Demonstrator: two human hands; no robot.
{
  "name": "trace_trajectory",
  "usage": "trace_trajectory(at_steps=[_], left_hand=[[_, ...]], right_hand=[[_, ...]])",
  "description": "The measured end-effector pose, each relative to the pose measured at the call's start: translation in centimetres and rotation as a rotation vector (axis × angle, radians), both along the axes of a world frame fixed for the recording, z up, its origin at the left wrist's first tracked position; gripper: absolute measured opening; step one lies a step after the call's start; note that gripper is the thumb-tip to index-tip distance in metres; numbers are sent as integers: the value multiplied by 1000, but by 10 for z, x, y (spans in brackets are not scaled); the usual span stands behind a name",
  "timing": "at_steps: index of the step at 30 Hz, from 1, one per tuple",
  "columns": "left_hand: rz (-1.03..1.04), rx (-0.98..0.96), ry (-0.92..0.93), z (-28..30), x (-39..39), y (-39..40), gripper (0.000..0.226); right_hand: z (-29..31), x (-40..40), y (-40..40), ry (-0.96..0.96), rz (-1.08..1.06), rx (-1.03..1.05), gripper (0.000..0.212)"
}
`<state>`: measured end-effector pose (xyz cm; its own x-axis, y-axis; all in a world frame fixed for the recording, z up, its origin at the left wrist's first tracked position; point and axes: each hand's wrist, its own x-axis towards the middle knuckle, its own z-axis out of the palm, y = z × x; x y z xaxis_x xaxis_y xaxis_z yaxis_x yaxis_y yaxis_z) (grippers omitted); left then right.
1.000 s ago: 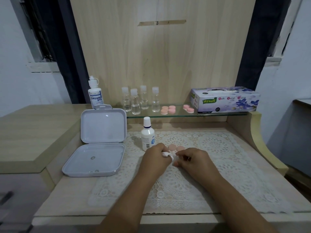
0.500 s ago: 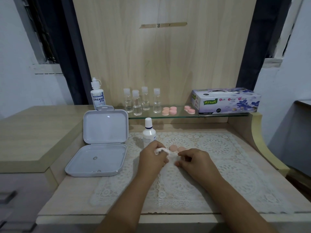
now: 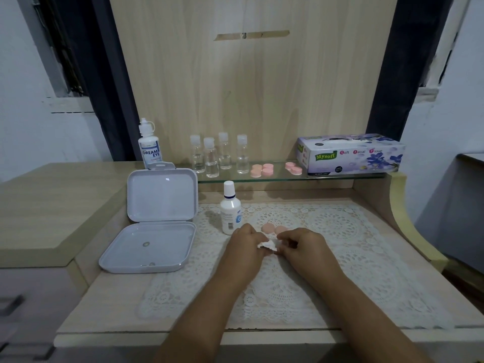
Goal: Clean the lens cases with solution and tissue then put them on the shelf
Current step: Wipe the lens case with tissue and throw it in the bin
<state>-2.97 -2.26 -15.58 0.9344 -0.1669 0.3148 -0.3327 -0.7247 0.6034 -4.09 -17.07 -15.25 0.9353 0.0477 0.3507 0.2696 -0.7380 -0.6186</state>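
wood panels stand behind a pale desk [image 3: 86,305] with a lacy white mat [image 3: 353,258] on top.

the left hand [image 3: 246,244] has its fingers curled round a small wad of white tissue [image 3: 266,244]. the right hand [image 3: 301,244] is right beside it, with fingers bent and pinching at something small where the two hands meet. it may be a lens case part, but it is too hidden to tell. so the wiping step looks like it is going on now.

just past the hands, two pink lens case pieces [image 3: 273,228] lie on the mat. they look like they are waiting to be wiped or put away. far past the hands, on the glass shelf [image 3: 340,176], sit four pink lens cases [image 3: 262,170] in a bunch and one more pair [image 3: 293,168] to their right. those look done. so most of the job seems finished, and the ones near the hands are left.

a white solution bottle [image 3: 230,209] stands just past the left hand, with its cap on. its label is too small to read. farther off to the left, a bottle [image 3: 149,145] says "dream eye". far off to the right of the hands, on the shelf, the tissue box [image 3: 351,154] says "mysoft" and "soft facial tissue".

four little clear bottles [image 3: 218,155] stand on the shelf too. an open grey box [image 3: 154,224] lies to the left of the left hand.
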Motion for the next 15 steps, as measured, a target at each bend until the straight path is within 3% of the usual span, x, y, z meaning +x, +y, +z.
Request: trace_trajectory(at_steps=[3, 5, 8, 12, 15], left_hand=[[-41, -106, 97, 5, 0, 2, 8], [-76, -168, 132, 6, -1, 4, 23], [-42, -250, 129, 6, -1, 7, 10], [51, -474, 125, 3, 0, 14, 14], [71, -487, 117, 0, 1, 11, 21]], right_hand=[[0, 0, 1, 3, 8, -3, 12], [0, -1, 2, 1, 17, 6, 13], [0, -1, 1, -1, 18, 1, 16], [-3, 0, -1, -4, 17, -19, 22], [-6, 2, -1, -30, 14, -27, 28]])
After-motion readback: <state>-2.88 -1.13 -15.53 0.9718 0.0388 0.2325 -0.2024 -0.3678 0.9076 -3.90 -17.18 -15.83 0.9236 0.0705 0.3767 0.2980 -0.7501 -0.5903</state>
